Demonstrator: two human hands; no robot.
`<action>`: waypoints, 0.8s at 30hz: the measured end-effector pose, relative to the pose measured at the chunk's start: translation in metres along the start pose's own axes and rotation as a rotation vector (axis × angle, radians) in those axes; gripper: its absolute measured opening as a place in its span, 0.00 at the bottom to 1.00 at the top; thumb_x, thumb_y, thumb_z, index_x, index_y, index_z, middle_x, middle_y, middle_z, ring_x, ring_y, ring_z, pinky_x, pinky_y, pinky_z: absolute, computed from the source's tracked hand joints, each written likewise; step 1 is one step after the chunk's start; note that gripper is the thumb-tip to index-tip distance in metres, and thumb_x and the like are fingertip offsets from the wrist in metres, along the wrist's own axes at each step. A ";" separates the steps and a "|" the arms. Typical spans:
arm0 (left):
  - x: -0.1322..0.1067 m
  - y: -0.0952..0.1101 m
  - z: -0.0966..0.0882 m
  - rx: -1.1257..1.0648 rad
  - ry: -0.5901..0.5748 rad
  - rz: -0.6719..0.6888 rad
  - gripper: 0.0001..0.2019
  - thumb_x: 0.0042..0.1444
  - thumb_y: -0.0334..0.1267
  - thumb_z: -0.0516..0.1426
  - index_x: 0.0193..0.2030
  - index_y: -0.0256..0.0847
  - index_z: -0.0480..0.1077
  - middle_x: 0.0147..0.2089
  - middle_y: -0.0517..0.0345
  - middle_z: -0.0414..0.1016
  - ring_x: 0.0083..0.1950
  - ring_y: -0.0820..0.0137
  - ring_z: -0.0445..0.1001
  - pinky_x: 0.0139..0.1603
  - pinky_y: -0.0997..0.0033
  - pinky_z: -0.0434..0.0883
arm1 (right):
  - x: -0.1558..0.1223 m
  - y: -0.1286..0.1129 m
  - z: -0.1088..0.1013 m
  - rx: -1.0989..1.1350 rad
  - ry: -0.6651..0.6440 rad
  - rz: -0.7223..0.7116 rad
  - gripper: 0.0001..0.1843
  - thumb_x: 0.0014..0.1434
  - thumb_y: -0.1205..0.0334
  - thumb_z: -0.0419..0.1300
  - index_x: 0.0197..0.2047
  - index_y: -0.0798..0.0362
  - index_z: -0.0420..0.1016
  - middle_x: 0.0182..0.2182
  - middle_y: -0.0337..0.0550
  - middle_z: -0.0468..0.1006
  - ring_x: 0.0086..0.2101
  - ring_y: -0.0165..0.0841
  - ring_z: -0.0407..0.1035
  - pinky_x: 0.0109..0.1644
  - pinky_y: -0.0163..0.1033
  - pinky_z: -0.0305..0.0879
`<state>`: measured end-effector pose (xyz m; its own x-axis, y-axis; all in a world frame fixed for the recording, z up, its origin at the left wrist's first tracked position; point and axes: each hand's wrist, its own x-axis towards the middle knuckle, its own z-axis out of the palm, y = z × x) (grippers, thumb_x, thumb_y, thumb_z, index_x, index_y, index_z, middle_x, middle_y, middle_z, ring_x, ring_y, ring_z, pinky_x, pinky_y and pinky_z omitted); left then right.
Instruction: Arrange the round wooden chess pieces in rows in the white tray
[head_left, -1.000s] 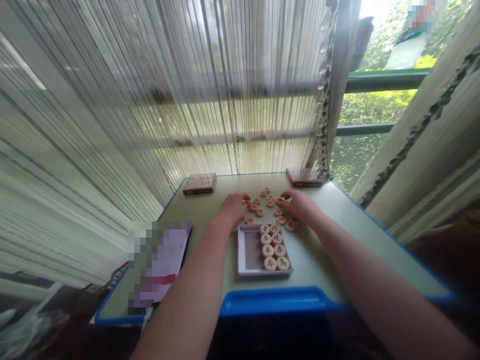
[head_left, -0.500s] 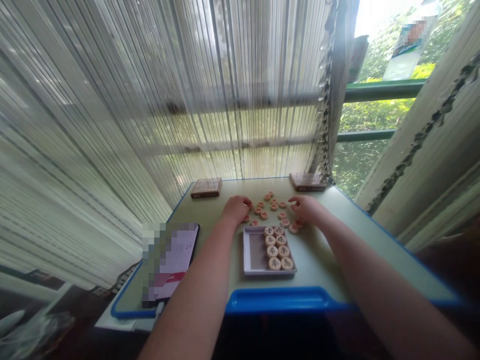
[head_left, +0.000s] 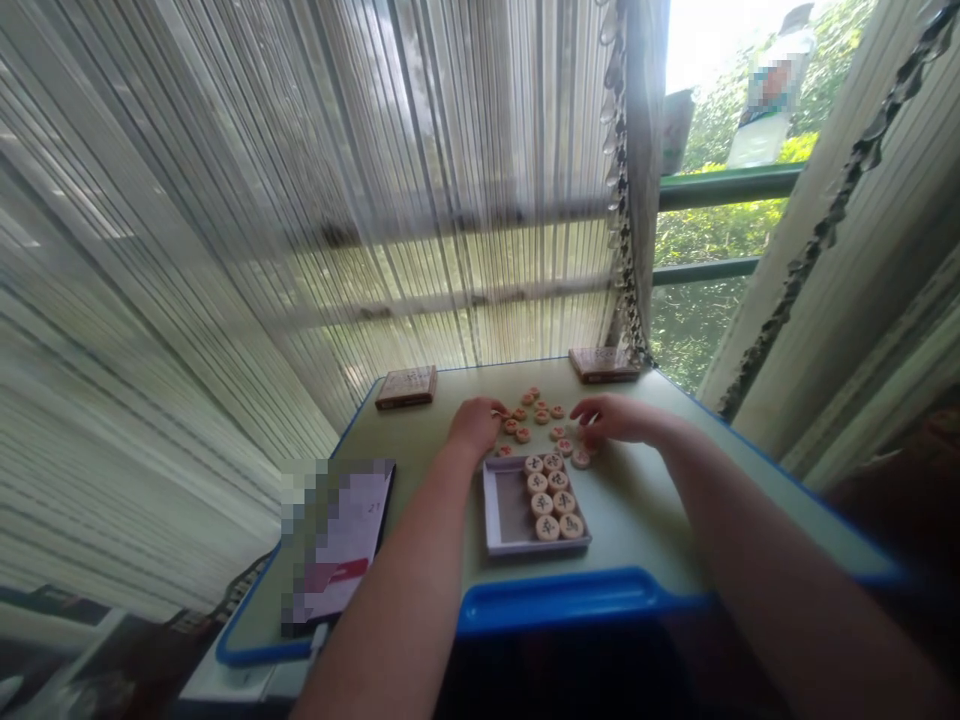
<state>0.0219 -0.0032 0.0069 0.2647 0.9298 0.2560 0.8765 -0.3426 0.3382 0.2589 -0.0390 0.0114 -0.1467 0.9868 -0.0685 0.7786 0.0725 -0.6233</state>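
Red-marked xiangqi pieces (head_left: 523,435) lie scattered on the pale green tabletop between my hands. At the left side of the group is my left hand (head_left: 477,426), its fingers parted and curved over the pieces there; its palm side is hidden. My right hand (head_left: 613,418) hovers at the right side with thumb and fingers apart, close to a few pieces (head_left: 580,458). Nearer me sits a shallow white box (head_left: 491,510). Two columns of black-marked xiangqi pieces (head_left: 542,503) stand flat along its right side.
A tablet (head_left: 352,540) with a cable lies at the left of the table. Two flat wooden-looking boxes (head_left: 406,386) (head_left: 604,364) rest at the far corners. A blue tray edge (head_left: 559,600) runs along the front. String curtains (head_left: 450,180) hang behind.
My left hand has shifted slightly over the pieces at its side, covering some. The right hand has lowered its fingers toward the pieces. The whole view has moved a little.
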 end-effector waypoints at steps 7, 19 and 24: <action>-0.002 -0.003 0.001 0.018 0.008 -0.025 0.13 0.52 0.34 0.52 0.42 0.40 0.75 0.43 0.50 0.77 0.45 0.66 0.73 0.48 0.70 0.68 | 0.000 -0.004 0.008 0.087 0.038 -0.006 0.19 0.42 0.61 0.65 0.41 0.52 0.77 0.38 0.46 0.77 0.26 0.31 0.70 0.29 0.33 0.65; -0.011 0.009 -0.005 0.023 0.133 0.155 0.12 0.54 0.37 0.51 0.40 0.40 0.75 0.41 0.53 0.77 0.42 0.68 0.73 0.46 0.72 0.68 | -0.006 0.001 -0.003 -0.069 -0.102 -0.064 0.21 0.42 0.59 0.64 0.43 0.46 0.78 0.30 0.39 0.77 0.29 0.32 0.69 0.32 0.34 0.62; -0.014 0.009 -0.005 0.029 0.109 0.145 0.12 0.55 0.37 0.51 0.40 0.41 0.75 0.42 0.54 0.76 0.43 0.69 0.72 0.48 0.73 0.67 | 0.004 0.001 0.007 -0.156 0.055 -0.066 0.19 0.47 0.55 0.62 0.43 0.49 0.78 0.31 0.42 0.78 0.30 0.34 0.69 0.33 0.35 0.63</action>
<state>0.0245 -0.0197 0.0111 0.3453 0.8503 0.3972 0.8440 -0.4665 0.2649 0.2550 -0.0361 0.0046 -0.1704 0.9853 0.0144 0.8542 0.1550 -0.4963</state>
